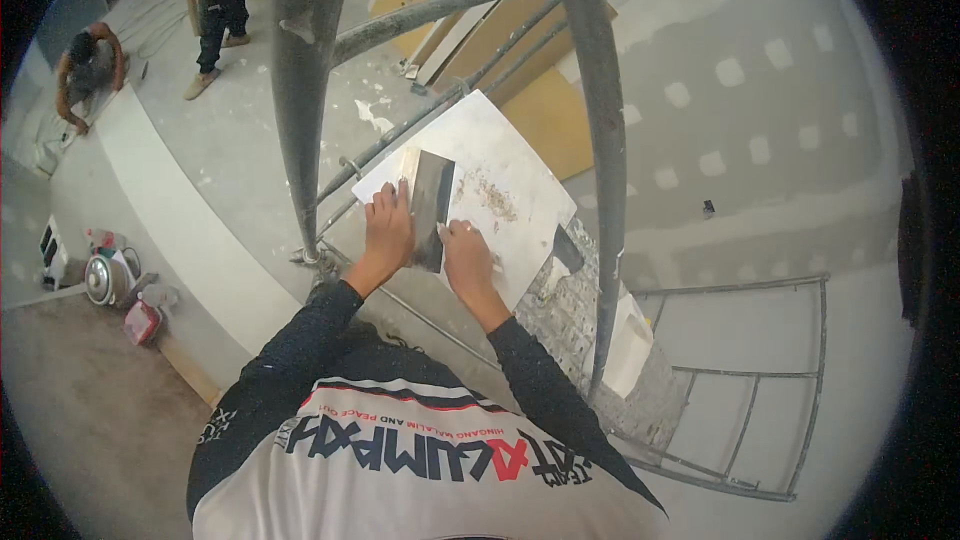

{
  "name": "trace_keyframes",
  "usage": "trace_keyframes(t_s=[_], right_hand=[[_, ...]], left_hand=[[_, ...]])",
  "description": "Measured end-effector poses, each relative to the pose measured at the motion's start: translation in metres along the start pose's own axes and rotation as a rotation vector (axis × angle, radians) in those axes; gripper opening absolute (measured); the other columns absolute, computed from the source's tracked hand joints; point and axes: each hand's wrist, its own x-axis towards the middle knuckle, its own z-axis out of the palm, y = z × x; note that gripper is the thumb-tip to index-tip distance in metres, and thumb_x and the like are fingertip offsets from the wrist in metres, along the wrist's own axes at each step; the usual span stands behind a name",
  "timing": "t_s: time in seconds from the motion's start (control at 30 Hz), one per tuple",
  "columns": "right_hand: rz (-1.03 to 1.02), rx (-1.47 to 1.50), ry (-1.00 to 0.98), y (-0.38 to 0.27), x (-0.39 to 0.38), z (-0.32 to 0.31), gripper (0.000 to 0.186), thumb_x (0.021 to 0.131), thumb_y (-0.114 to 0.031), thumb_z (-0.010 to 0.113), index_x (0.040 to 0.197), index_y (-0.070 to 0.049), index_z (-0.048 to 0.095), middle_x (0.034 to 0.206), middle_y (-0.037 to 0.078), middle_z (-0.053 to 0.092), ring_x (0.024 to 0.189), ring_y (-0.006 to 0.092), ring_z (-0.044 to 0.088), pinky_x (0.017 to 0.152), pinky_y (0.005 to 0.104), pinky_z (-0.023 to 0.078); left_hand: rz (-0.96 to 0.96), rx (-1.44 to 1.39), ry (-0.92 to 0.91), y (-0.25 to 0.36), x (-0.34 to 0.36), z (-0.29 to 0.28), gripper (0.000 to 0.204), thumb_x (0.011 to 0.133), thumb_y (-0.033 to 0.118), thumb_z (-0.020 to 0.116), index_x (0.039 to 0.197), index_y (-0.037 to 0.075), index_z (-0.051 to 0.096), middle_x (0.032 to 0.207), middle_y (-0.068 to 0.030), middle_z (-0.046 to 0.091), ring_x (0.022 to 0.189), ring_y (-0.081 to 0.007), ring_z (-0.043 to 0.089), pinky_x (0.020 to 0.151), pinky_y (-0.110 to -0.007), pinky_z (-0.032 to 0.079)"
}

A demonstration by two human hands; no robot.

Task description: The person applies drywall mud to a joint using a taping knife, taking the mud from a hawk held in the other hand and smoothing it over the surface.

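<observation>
Apparently both hands (430, 235) on trowel (432, 208).

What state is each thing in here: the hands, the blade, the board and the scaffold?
Left hand: gripping the wide blade's left side.
Right hand: gripping the blade's lower right end.
Wide metal blade: lying flat against the board.
White square board: tilted, smeared with dried compound.
Scaffold poles: upright, spattered with plaster.

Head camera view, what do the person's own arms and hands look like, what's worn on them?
Both arms wear long, close-fitting black sleeves reaching the wrists, faintly speckled. The left hand and right hand are bare, with no gloves, and no rings or watch can be made out.
</observation>
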Motion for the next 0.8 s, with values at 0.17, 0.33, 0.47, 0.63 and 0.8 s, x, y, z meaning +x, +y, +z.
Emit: trace_keyframes(t_s=[0.17, 0.33, 0.47, 0.63, 0.8], right_hand=[[0.029, 0.025, 0.132, 0.033, 0.048, 0.012, 0.011, 0.087, -0.004, 0.060, 0.090, -0.002, 0.071, 0.090, 0.015, 0.061, 0.093, 0.0340, 0.062, 0.080, 0.0451, 0.052], [0.026, 0.037, 0.193, 0.032, 0.069, 0.013, 0.012, 0.089, -0.006, 0.060, 0.090, -0.002, 0.071, 0.091, 0.016, 0.062, 0.094, 0.0343, 0.063, 0.078, 0.0455, 0.052], [0.050, -0.082, -0.025, 0.008, 0.033, 0.013, 0.010, 0.088, -0.009, 0.063, 0.089, -0.002, 0.070, 0.095, 0.014, 0.064, 0.097, 0.0321, 0.063, 0.080, 0.0440, 0.053], [0.070, -0.228, 0.060, 0.039, 0.077, 0.020, 0.010, 0.089, -0.011, 0.063, 0.090, -0.002, 0.067, 0.101, 0.014, 0.064, 0.103, 0.0312, 0.062, 0.085, 0.0432, 0.052], [0.177, -0.074, 0.000, 0.052, 0.101, 0.011, 0.014, 0.094, -0.013, 0.060, 0.087, -0.003, 0.066, 0.097, 0.014, 0.066, 0.100, 0.0323, 0.064, 0.083, 0.0451, 0.052]], left_hand=[[0.045, -0.011, -0.004, 0.007, 0.002, -0.005, 0.071, 0.087, 0.020, 0.067, 0.149, -0.005, 0.041, 0.137, -0.0266, 0.050, 0.116, -0.0375, 0.051, 0.096, -0.048, 0.041], [0.033, 0.006, -0.008, 0.000, 0.004, -0.005, 0.071, 0.088, 0.020, 0.065, 0.149, -0.005, 0.040, 0.137, -0.0272, 0.050, 0.117, -0.0386, 0.051, 0.097, -0.049, 0.041], [0.030, 0.077, 0.013, -0.006, -0.004, 0.008, 0.068, 0.091, 0.021, 0.063, 0.149, -0.006, 0.040, 0.136, -0.0279, 0.050, 0.117, -0.0387, 0.051, 0.096, -0.050, 0.040], [0.067, 0.032, 0.011, 0.009, 0.001, -0.001, 0.069, 0.090, 0.022, 0.064, 0.148, -0.006, 0.041, 0.134, -0.0268, 0.051, 0.114, -0.0372, 0.052, 0.096, -0.047, 0.041], [0.002, 0.043, 0.030, 0.008, 0.002, -0.002, 0.069, 0.087, 0.023, 0.066, 0.147, -0.004, 0.044, 0.134, -0.0250, 0.053, 0.113, -0.0352, 0.054, 0.095, -0.046, 0.043]])
